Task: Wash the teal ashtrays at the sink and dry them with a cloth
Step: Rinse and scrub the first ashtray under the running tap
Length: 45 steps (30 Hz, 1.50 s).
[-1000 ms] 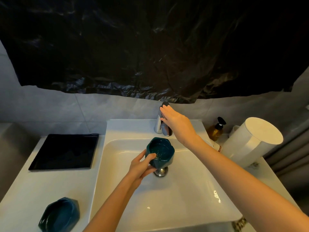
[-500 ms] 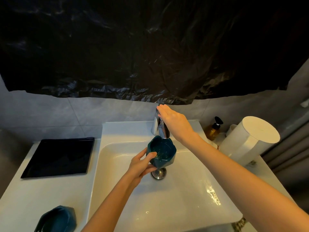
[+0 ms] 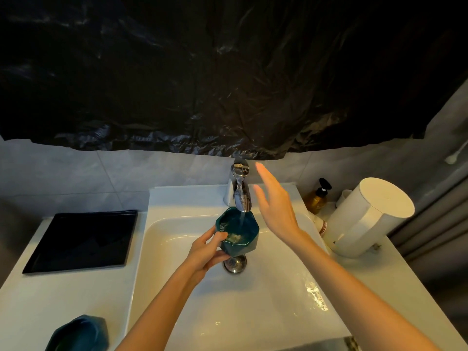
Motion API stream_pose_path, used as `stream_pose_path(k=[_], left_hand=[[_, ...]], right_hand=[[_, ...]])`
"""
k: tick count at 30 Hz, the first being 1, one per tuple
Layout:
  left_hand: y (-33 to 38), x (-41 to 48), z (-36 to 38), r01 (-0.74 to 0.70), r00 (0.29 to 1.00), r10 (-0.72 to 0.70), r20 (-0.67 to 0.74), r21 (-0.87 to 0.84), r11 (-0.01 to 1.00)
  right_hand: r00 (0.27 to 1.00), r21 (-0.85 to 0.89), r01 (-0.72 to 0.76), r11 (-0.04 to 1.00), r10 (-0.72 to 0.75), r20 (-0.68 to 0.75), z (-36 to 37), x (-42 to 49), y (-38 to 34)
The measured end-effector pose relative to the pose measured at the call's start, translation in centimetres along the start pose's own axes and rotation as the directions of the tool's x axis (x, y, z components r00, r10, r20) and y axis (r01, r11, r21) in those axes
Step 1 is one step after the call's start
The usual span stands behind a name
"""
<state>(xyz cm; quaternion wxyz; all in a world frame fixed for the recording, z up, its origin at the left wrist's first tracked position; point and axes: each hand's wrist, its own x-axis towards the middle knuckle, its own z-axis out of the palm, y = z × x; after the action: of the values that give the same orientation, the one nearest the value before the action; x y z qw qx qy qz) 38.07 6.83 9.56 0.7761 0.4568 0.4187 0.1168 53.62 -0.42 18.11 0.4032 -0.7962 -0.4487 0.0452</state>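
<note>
Over the sink [image 3: 177, 198], left hand [image 3: 205, 252] grips the teal ashtray [image 3: 240, 233]; right hand [image 3: 276, 209], spread flat, seemingly touches nothing.

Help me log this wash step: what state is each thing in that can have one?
held ashtray: tilted, water pouring in, pale residue inside.
tap: running.
second ashtray: on the counter, untouched.
left hand: grips the held ashtray.
right hand: open, beside the tap, touching nothing.
drain: partly hidden, open or plugged unclear.
</note>
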Motion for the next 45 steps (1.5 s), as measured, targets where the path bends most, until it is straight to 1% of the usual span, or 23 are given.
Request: stream_pose_path(k=[1, 2, 3, 5, 7, 10, 12, 14, 15, 17, 19, 23, 26, 28, 31, 33, 35, 37, 38, 39, 42, 43, 45], left_hand=[[-0.1, 0.1, -0.1, 0.005, 1.000, -0.004, 0.010, -0.018, 1.000], [-0.2, 0.1, -0.1, 0.013, 1.000, -0.012, 0.027, -0.041, 0.999], [-0.2, 0.0, 0.0, 0.026, 0.999, -0.023, 0.045, -0.057, 0.998], [0.0, -0.3, 0.4, 0.072, 0.995, -0.066, 0.081, -0.071, 0.995], [0.3, -0.6, 0.9, 0.139, 0.984, -0.127, 0.121, -0.089, 0.986], [0.2, -0.7, 0.7, 0.163, 0.983, -0.154, 0.104, -0.086, 0.983], [0.0, -0.4, 0.2, 0.083, 0.997, -0.083, 0.004, -0.029, 0.996], [0.1, -0.1, -0.4, -0.013, 0.994, 0.021, -0.110, 0.068, 0.998], [0.3, 0.0, -0.5, -0.048, 0.987, 0.064, -0.151, 0.111, 0.993], [0.5, 0.3, -0.7, -0.096, 0.975, 0.125, -0.182, 0.160, 0.982], [0.6, 0.5, -0.7, -0.109, 0.971, 0.146, -0.187, 0.195, 0.975], [0.0, 1.1, -1.1, -0.067, 0.977, 0.095, -0.190, 0.147, 0.987], [-0.2, 1.3, -1.3, -0.073, 0.984, 0.092, -0.156, 0.125, 0.990], [0.0, 1.4, -1.0, -0.072, 0.986, 0.094, -0.138, 0.158, 0.985], [0.1, 1.5, -0.3, -0.065, 0.995, 0.081, -0.061, 0.232, 0.971], [-0.1, 1.5, 0.2, -0.048, 0.999, 0.053, -0.012, 0.234, 0.971], [-0.2, 1.4, 0.5, -0.033, 0.999, 0.037, -0.017, 0.195, 0.980], [-0.2, 1.4, 0.7, -0.034, 0.998, 0.043, -0.053, 0.159, 0.987], [-0.2, 1.5, 0.8, -0.038, 0.997, 0.049, -0.066, 0.164, 0.986], [-0.2, 1.5, 0.8, -0.042, 0.996, 0.056, -0.072, 0.182, 0.982], [-0.4, 1.6, 1.0, -0.030, 0.997, 0.046, -0.060, 0.236, 0.971], [-0.4, 1.5, 1.0, -0.026, 0.998, 0.040, -0.051, 0.253, 0.967], [-0.4, 1.4, 1.0, -0.028, 0.998, 0.042, -0.049, 0.267, 0.963]], right_hand=[[0.992, 0.045, -0.115, 0.992, 0.118, -0.054, 0.3, -1.3, 1.4], [0.971, 0.059, -0.233, 0.971, 0.235, -0.032, 0.6, -2.4, 2.6], [0.939, 0.053, -0.341, 0.939, 0.338, 0.064, 0.8, -3.5, 3.5], [0.839, 0.081, -0.500, 0.862, 0.459, 0.292, 1.2, -4.9, 4.6], [0.762, 0.159, -0.600, 0.784, 0.499, 0.413, 1.3, -5.3, 4.6], [0.752, 0.200, -0.593, 0.780, 0.448, 0.483, 2.2, -5.1, 4.0], [0.821, 0.178, -0.488, 0.854, 0.381, 0.424, 2.8, -5.4, 4.3], [0.932, 0.002, -0.217, 0.976, 0.206, 0.298, 2.6, -6.3, 4.8], [0.952, -0.113, -0.036, 0.993, 0.068, 0.297, 2.5, -6.9, 4.9], [0.894, -0.256, 0.278, 0.926, -0.151, 0.422, 2.6, -7.8, 4.9], [0.833, -0.348, 0.413, 0.842, -0.194, 0.517, 2.8, -7.6, 4.1], [0.740, -0.459, 0.634, 0.622, -0.316, 0.593, 3.1, -4.7, 3.6], [0.665, -0.477, 0.728, 0.492, -0.336, 0.667, 3.2, -3.8, 3.5], [0.612, -0.452, 0.776, 0.440, -0.351, 0.709, 3.4, -3.8, 3.7], [0.571, -0.312, 0.762, 0.567, -0.361, 0.737, 3.7, -3.6, 4.2], [0.535, -0.283, 0.774, 0.567, -0.345, 0.771, 3.8, -2.9, 4.4], [0.547, -0.367, 0.792, 0.487, -0.303, 0.780, 3.6, -2.5, 4.5], [0.593, -0.498, 0.793, 0.351, -0.256, 0.764, 3.2, -2.8, 4.4], [0.610, -0.532, 0.786, 0.316, -0.254, 0.750, 3.1, -3.2, 4.5], [0.616, -0.530, 0.781, 0.331, -0.264, 0.742, 3.2, -3.7, 4.4], [0.576, -0.355, 0.746, 0.563, -0.279, 0.768, 3.0, -3.8, 3.9], [0.552, -0.321, 0.751, 0.577, -0.280, 0.786, 2.9, -3.4, 4.0], [0.555, -0.372, 0.760, 0.532, -0.234, 0.799, 2.6, -2.7, 4.6]])
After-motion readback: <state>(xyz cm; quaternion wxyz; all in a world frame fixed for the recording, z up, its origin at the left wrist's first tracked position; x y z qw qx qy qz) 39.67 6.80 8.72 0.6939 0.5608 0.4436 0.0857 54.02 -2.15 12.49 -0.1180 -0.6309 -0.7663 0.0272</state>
